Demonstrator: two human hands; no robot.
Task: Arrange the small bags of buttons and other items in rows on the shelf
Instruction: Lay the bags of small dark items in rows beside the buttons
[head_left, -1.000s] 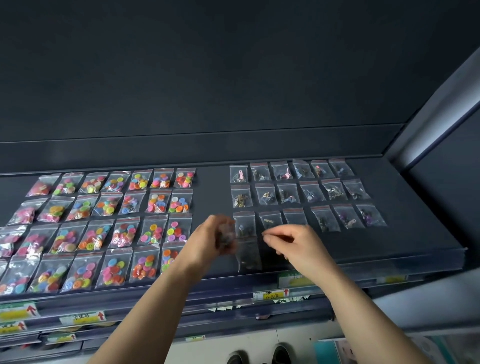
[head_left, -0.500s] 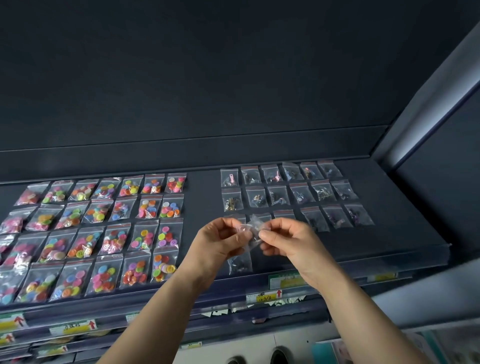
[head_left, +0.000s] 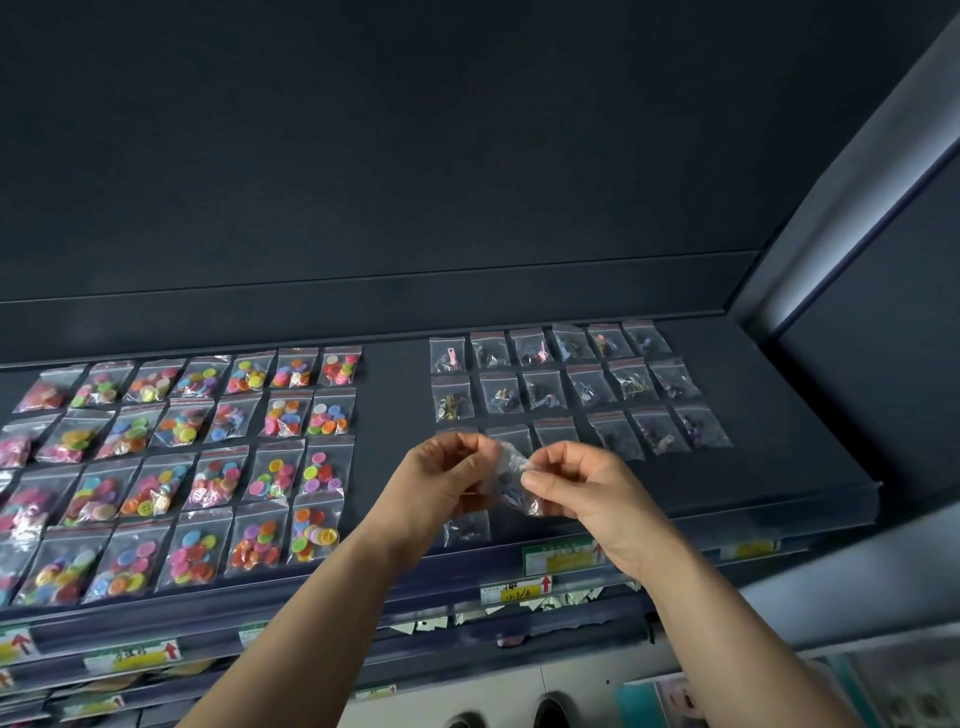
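A dark shelf (head_left: 769, 483) carries two blocks of small clear bags. On the left lie rows of bags of coloured buttons (head_left: 208, 467). On the right lie rows of bags of small dark and metal items (head_left: 566, 387). Above the shelf's front middle, my left hand (head_left: 441, 478) and my right hand (head_left: 576, 483) both pinch a small clump of clear bags (head_left: 511, 480) between them. One more bag of dark items (head_left: 467, 527) lies alone near the front edge, under my left hand.
A clear lip with yellow price labels (head_left: 561, 556) runs along the shelf's front edge. Lower shelves with more labels (head_left: 132, 656) sit below. A slanted side panel (head_left: 831, 249) closes the right end. Bare shelf shows right of my hands.
My hands came together and lifted slightly; a second ago they were apart just above the shelf. Now both pinch the clump of bags. The view has shifted a little.
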